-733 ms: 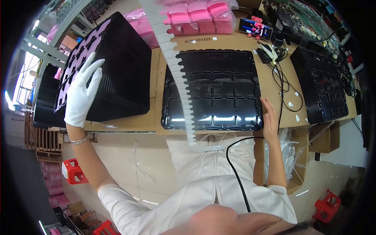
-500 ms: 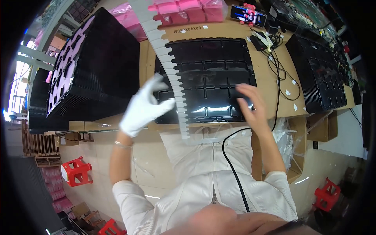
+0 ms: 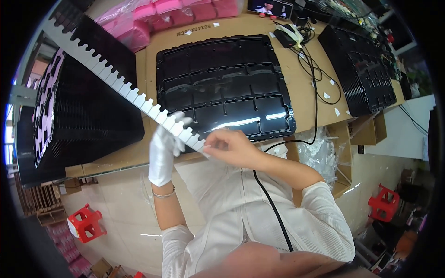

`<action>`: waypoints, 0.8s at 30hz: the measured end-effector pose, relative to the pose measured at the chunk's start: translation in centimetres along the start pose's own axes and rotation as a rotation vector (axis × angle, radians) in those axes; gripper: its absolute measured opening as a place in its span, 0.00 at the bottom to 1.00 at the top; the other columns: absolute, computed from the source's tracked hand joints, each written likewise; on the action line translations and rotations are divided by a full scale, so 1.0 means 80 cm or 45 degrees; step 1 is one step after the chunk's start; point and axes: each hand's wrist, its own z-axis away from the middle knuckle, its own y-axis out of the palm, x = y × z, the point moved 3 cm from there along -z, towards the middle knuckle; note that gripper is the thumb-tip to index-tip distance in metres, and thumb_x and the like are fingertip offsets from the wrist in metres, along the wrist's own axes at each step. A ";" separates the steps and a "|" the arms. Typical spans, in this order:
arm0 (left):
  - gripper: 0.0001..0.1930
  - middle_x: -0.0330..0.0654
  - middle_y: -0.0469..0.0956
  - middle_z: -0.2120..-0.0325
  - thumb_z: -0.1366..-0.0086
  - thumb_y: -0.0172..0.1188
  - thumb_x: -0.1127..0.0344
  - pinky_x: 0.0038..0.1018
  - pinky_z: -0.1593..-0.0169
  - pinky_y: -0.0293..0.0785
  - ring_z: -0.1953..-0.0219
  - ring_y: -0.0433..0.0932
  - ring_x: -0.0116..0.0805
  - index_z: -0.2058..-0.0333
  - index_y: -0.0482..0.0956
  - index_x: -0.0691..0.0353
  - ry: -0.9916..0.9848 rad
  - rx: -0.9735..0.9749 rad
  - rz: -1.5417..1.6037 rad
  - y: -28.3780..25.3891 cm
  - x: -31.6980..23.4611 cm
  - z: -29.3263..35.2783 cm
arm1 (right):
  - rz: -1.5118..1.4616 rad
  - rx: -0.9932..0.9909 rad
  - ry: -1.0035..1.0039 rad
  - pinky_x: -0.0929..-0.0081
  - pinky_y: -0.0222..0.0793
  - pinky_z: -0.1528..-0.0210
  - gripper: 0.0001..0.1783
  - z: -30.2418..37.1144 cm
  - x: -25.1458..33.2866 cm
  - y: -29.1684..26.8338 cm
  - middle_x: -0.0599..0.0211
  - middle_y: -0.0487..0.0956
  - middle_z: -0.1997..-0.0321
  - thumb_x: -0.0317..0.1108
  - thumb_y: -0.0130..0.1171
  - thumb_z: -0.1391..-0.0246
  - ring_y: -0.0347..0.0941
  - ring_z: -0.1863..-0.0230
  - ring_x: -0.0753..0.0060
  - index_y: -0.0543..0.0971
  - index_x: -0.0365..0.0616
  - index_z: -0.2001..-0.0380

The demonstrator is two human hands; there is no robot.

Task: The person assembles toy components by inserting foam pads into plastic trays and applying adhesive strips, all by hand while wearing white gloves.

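A long white strip (image 3: 121,88) with a row of notches along one edge slants from the upper left down to both hands. My left hand (image 3: 163,155), in a white glove, is curled at the strip near its lower end, its fingers somewhat blurred. Bare, my right hand (image 3: 231,147) pinches the very end of the strip between thumb and fingers. Beyond the hands a black plastic tray (image 3: 204,78) with moulded compartments lies flat on cardboard. The strip passes over the tray's near left corner and in front of a tall stack of black trays (image 3: 104,116).
Pink wrapped packs (image 3: 178,16) line the back. Another black tray stack (image 3: 359,69) stands at right, beside tangled black cables (image 3: 315,69) and a phone (image 3: 272,7). A black cord (image 3: 273,204) runs down across my front. Red stools (image 3: 87,223) stand on the floor.
The strip has swung from near upright over the tray to a slant toward the upper left. My right hand has moved left and taken its end; my left hand has closed in on it.
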 end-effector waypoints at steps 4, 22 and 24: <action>0.11 0.44 0.82 0.70 0.41 0.65 0.71 0.15 0.76 0.67 0.77 0.74 0.20 0.61 0.80 0.70 -0.180 -0.114 -0.334 0.005 0.023 0.010 | -0.134 -0.015 0.122 0.80 0.69 0.69 0.09 0.000 0.012 -0.002 0.70 0.80 0.70 0.35 0.65 0.48 0.73 0.73 0.82 0.81 0.42 0.67; 0.09 0.38 0.77 0.70 0.40 0.65 0.70 0.22 0.66 0.73 0.72 0.75 0.24 0.64 0.81 0.70 0.324 -0.527 -0.615 -0.027 0.033 -0.019 | 0.567 -0.221 -0.968 0.69 0.67 0.61 0.10 -0.029 0.031 -0.004 0.65 0.75 0.66 0.25 0.70 0.63 0.69 0.62 0.62 0.79 0.42 0.74; 0.09 0.37 0.76 0.72 0.40 0.65 0.67 0.23 0.67 0.72 0.72 0.74 0.23 0.64 0.81 0.67 0.466 -0.544 -0.910 -0.042 0.027 -0.028 | 0.427 -0.048 -0.945 0.69 0.68 0.60 0.08 -0.054 0.031 -0.006 0.66 0.75 0.67 0.27 0.69 0.60 0.70 0.62 0.63 0.78 0.44 0.75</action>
